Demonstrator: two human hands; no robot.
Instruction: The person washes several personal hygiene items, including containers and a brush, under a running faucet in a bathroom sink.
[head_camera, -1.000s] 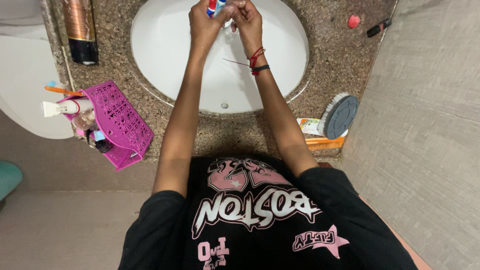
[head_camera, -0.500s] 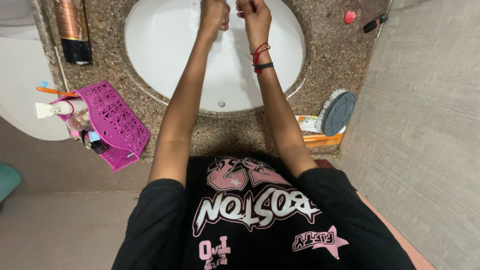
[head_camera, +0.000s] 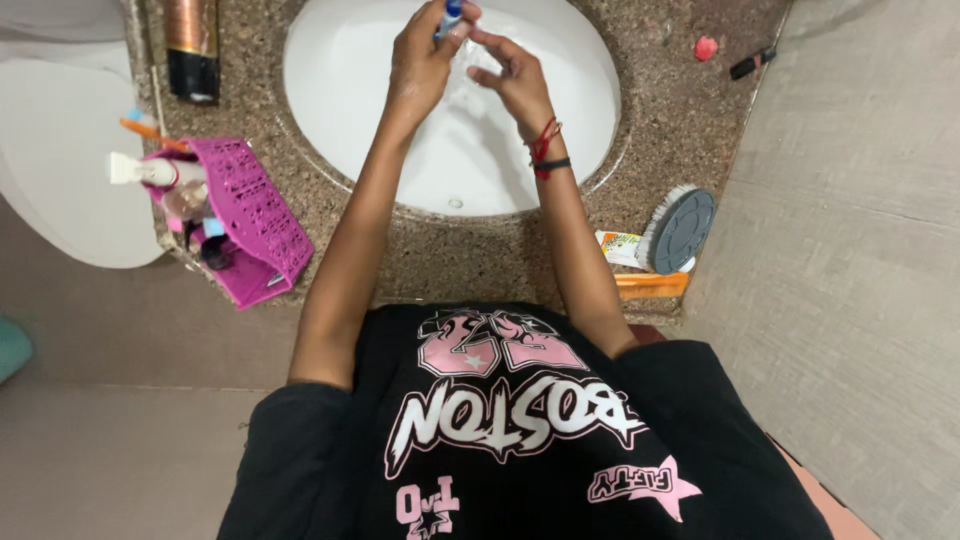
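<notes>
- While we look down from the head camera, we see both of our hands raised over the white sink (head_camera: 330, 110), which is set in a speckled brown stone counter (head_camera: 430, 260).
- Our left hand (head_camera: 420, 65) is curled around a small blue and white object (head_camera: 452, 12), pinched near the fingertips at the top edge of the view; we cannot tell what kind of object it is.
- Our right hand (head_camera: 515, 80) holds nothing: its fingers are loosely spread and bent, just beside the left hand and the small object, with a narrow gap between them.
- On the right wrist we wear a red string and a black band (head_camera: 545, 150).
- At the left edge of the counter a pink basket (head_camera: 255, 215) lies tipped, with a white tube and small bottles in it.
- A dark bottle with a copper-coloured upper part (head_camera: 192, 45) lies beyond the basket.
- To the right of the sink a round grey brush with white bristles (head_camera: 682, 230) rests over an orange item.
</notes>
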